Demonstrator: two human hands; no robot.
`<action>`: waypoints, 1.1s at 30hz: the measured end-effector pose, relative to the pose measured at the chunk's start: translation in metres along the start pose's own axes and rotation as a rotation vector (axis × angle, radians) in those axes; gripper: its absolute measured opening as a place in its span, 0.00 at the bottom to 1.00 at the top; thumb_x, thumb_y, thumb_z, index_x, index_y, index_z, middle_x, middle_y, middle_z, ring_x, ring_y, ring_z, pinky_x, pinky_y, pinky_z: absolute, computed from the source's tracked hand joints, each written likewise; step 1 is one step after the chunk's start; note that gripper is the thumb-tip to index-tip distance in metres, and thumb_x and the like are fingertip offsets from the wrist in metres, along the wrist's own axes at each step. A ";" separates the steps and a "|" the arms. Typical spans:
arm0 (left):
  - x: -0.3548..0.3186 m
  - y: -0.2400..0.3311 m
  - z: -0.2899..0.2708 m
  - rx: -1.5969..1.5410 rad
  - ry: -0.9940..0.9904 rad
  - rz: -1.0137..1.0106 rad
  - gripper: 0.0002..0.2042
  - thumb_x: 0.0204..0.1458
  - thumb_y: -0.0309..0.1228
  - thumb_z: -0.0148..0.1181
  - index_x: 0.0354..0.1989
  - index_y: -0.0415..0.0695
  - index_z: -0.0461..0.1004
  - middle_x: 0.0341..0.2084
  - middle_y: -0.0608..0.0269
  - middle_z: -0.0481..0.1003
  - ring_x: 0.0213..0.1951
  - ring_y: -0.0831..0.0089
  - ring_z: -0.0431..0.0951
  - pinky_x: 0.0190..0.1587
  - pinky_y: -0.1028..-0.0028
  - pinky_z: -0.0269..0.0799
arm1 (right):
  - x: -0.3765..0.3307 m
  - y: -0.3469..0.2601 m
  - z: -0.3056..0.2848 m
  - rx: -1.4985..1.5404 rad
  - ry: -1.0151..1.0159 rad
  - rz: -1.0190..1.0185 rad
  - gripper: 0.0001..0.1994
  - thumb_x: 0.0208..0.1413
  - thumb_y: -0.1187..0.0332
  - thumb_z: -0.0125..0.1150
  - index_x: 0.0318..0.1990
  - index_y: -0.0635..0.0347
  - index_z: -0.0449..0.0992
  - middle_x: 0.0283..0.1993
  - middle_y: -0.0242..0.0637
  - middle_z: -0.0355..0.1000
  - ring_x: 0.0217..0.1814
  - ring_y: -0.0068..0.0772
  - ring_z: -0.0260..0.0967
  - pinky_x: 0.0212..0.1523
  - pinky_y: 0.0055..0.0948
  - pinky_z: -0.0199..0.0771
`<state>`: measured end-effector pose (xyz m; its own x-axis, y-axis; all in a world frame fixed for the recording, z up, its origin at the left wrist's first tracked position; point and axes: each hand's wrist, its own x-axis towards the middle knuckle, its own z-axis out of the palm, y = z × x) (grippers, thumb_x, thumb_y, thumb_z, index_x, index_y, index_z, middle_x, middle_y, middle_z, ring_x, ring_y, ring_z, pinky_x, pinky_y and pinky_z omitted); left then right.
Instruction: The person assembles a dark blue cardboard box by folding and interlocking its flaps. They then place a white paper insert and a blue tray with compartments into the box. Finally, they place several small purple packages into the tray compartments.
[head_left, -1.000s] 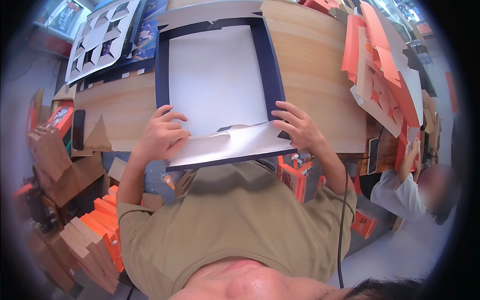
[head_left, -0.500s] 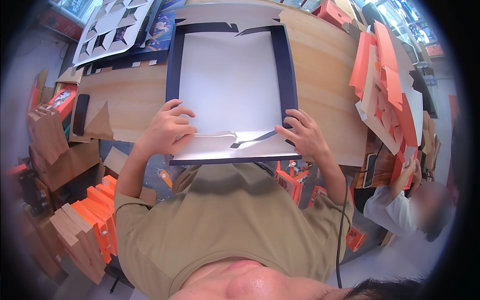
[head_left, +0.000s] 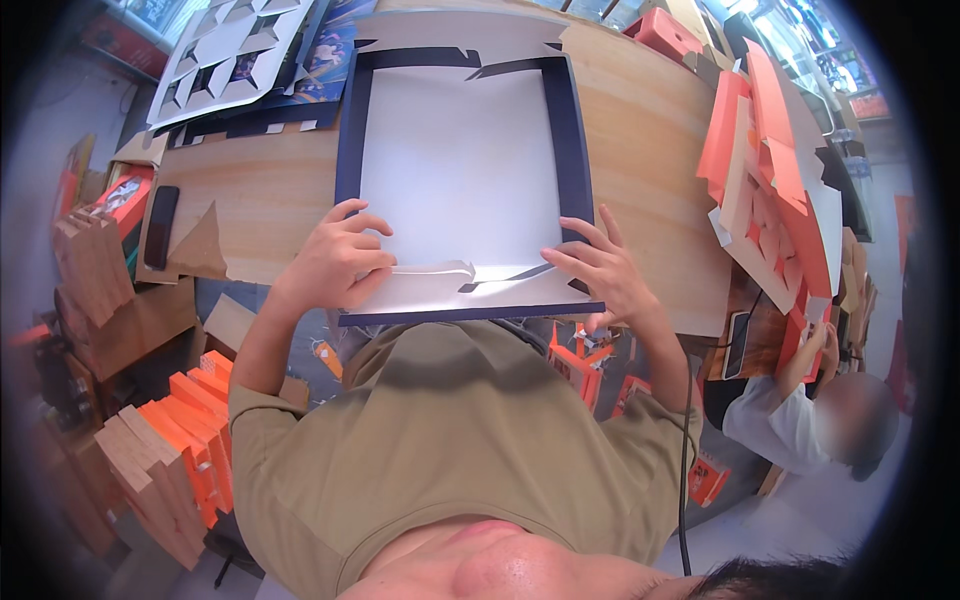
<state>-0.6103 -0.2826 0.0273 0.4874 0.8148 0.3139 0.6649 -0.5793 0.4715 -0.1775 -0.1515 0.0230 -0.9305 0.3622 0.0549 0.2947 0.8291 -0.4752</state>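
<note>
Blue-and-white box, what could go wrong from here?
1. The white near flap looks unsecured between the left hand and right hand; uneven pressure might crease it.
2. The near edge of the box seems to reach past the edge of the table, so it could tip if both hands let go.
3. The far flap appears to lean outward; that side could stay out of square.

Light wooden table (head_left: 655, 180), pale floor (head_left: 735, 530)
</note>
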 end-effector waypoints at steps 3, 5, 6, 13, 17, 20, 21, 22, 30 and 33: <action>0.000 0.001 0.001 0.004 0.004 -0.005 0.03 0.50 0.24 0.67 0.29 0.46 0.86 0.20 0.65 0.76 0.49 0.61 0.85 0.67 0.48 0.68 | 0.004 0.003 0.008 0.177 0.078 -0.037 0.73 0.43 0.04 0.12 0.75 0.55 0.72 0.61 0.41 0.80 0.82 0.60 0.57 0.83 0.73 0.19; 0.000 0.001 0.000 0.006 -0.001 -0.008 0.03 0.50 0.24 0.67 0.29 0.46 0.86 0.20 0.65 0.76 0.49 0.61 0.85 0.67 0.48 0.68 | 0.008 -0.001 0.004 0.323 0.066 0.010 0.72 0.45 0.05 0.11 0.75 0.57 0.72 0.62 0.42 0.80 0.84 0.61 0.54 0.83 0.72 0.16; -0.001 0.000 0.001 0.007 -0.003 -0.008 0.03 0.50 0.24 0.67 0.29 0.46 0.86 0.20 0.65 0.76 0.49 0.61 0.85 0.67 0.48 0.68 | 0.010 -0.006 -0.001 0.363 0.057 0.044 0.70 0.48 0.07 0.11 0.75 0.57 0.73 0.61 0.42 0.80 0.85 0.62 0.52 0.83 0.72 0.15; 0.001 0.002 -0.001 0.033 -0.032 -0.021 0.03 0.52 0.25 0.67 0.29 0.46 0.87 0.22 0.65 0.80 0.48 0.63 0.85 0.70 0.48 0.68 | 0.020 -0.014 -0.022 0.267 0.100 0.078 0.37 0.66 0.34 0.51 0.69 0.53 0.80 0.57 0.38 0.83 0.87 0.59 0.49 0.84 0.72 0.21; 0.000 0.002 -0.001 0.029 -0.030 -0.025 0.03 0.52 0.25 0.67 0.29 0.46 0.87 0.22 0.64 0.81 0.48 0.64 0.85 0.70 0.48 0.68 | 0.024 -0.011 -0.011 0.150 0.159 -0.072 0.30 0.65 0.43 0.64 0.66 0.52 0.82 0.55 0.36 0.83 0.73 0.50 0.71 0.80 0.66 0.54; 0.000 0.003 -0.001 0.028 -0.025 -0.025 0.03 0.52 0.25 0.67 0.29 0.46 0.87 0.22 0.64 0.81 0.47 0.64 0.85 0.69 0.48 0.68 | 0.027 -0.009 -0.004 0.153 0.207 -0.161 0.30 0.59 0.46 0.73 0.64 0.52 0.83 0.53 0.36 0.83 0.60 0.44 0.80 0.72 0.58 0.71; 0.001 0.003 -0.001 0.024 -0.020 -0.025 0.03 0.52 0.25 0.67 0.29 0.46 0.87 0.22 0.64 0.81 0.47 0.64 0.85 0.69 0.48 0.68 | 0.029 -0.012 -0.005 0.121 0.218 -0.180 0.31 0.57 0.45 0.74 0.64 0.52 0.83 0.52 0.36 0.83 0.57 0.43 0.81 0.71 0.57 0.73; 0.001 0.003 0.000 0.020 -0.015 -0.025 0.03 0.52 0.25 0.67 0.29 0.46 0.87 0.22 0.64 0.81 0.47 0.64 0.85 0.69 0.48 0.68 | 0.030 -0.014 -0.006 0.089 0.229 -0.198 0.32 0.55 0.45 0.75 0.63 0.52 0.83 0.51 0.36 0.83 0.54 0.42 0.82 0.69 0.55 0.76; 0.001 0.002 0.001 0.025 -0.015 -0.024 0.04 0.51 0.25 0.67 0.28 0.47 0.87 0.22 0.65 0.81 0.46 0.64 0.85 0.69 0.48 0.69 | 0.029 -0.017 0.005 -0.034 0.229 0.006 0.19 0.63 0.74 0.65 0.61 0.50 0.82 0.39 0.35 0.78 0.38 0.42 0.78 0.39 0.41 0.78; 0.000 0.001 0.001 0.028 -0.017 -0.019 0.04 0.51 0.25 0.67 0.28 0.47 0.86 0.22 0.65 0.81 0.46 0.64 0.85 0.69 0.49 0.69 | 0.037 -0.026 -0.005 -0.070 0.191 0.051 0.18 0.64 0.76 0.63 0.60 0.49 0.81 0.37 0.35 0.75 0.36 0.42 0.77 0.36 0.40 0.76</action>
<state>-0.6089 -0.2833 0.0271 0.4842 0.8253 0.2906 0.6895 -0.5643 0.4540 -0.2186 -0.1573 0.0419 -0.8578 0.4732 0.2006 0.3613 0.8328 -0.4195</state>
